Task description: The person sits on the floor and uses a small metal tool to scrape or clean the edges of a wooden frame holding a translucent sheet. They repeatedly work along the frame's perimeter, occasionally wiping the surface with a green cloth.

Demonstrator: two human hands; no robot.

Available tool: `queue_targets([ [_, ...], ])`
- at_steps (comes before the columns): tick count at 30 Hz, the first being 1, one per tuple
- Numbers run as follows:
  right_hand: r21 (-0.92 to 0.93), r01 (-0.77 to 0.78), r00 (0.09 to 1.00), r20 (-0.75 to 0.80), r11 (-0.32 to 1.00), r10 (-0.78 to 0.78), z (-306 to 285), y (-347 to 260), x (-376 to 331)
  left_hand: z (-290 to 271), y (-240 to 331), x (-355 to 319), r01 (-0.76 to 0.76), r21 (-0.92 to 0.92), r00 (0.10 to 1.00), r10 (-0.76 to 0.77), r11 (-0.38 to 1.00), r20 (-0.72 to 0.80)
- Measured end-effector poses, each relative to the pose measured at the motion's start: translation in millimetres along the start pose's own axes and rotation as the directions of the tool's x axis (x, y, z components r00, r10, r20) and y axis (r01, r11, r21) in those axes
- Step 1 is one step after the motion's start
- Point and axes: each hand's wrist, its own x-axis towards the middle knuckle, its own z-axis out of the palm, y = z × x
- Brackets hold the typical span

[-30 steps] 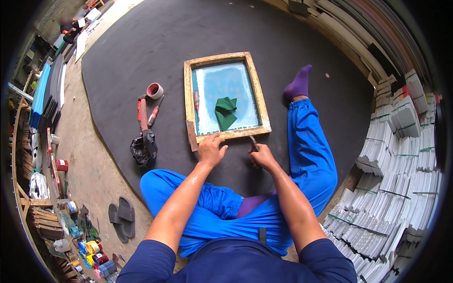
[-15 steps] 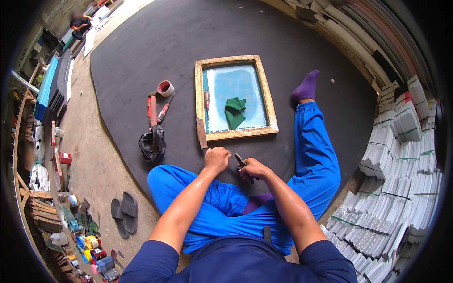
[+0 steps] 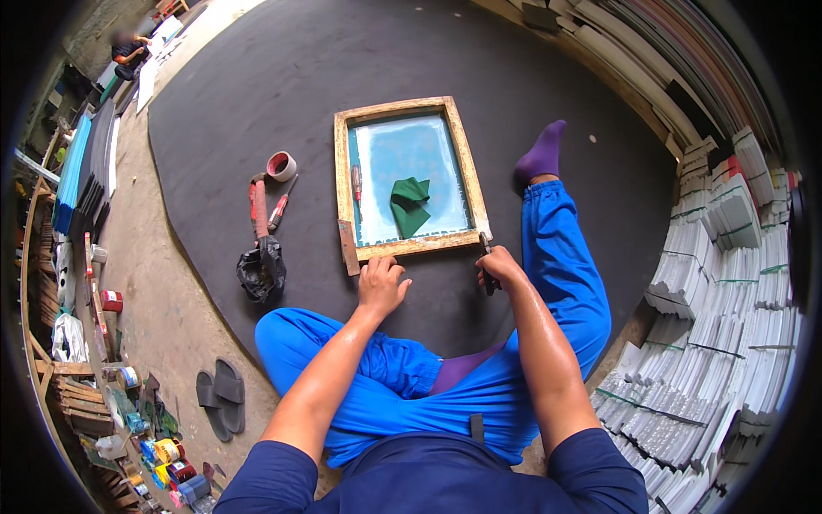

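Across the dark mat point(image 3: 257, 86), a wooden frame point(image 3: 467, 171) is laid flat, a green cloth point(image 3: 409, 210) crumpled on its blue-and-white panel point(image 3: 411, 146). Dark pliers point(image 3: 490, 283) are now clasped in the right grip point(image 3: 499, 265) — tips held right at the frame's near right corner! Meanwhile the left grip point(image 3: 380, 286) is held at the near rail point(image 3: 430, 246), thumb parted wide from bent fingers — whether the wood is touched cannot be told.

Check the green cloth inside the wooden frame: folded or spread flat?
Loosely folded, not spread flat: the green cloth shows creases and an overlapping flap inside the wooden frame.
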Motion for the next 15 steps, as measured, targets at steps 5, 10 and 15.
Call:
queue_targets([
  [5,-0.122,-0.029,0.999,0.023,0.992,0.032,-11,-9,13,8,5,17,-0.024,-0.003,1.0,0.024,1.0,-0.012],
  [10,-0.186,-0.074,0.996,0.031,0.98,0.081,-10,-23,9,11,3,18,-0.006,-0.004,1.0,0.006,1.0,0.003],
  [15,-0.214,-0.081,0.994,0.058,0.973,0.096,-13,-30,11,12,1,17,-0.01,-0.019,1.0,0.01,1.0,-0.012],
])
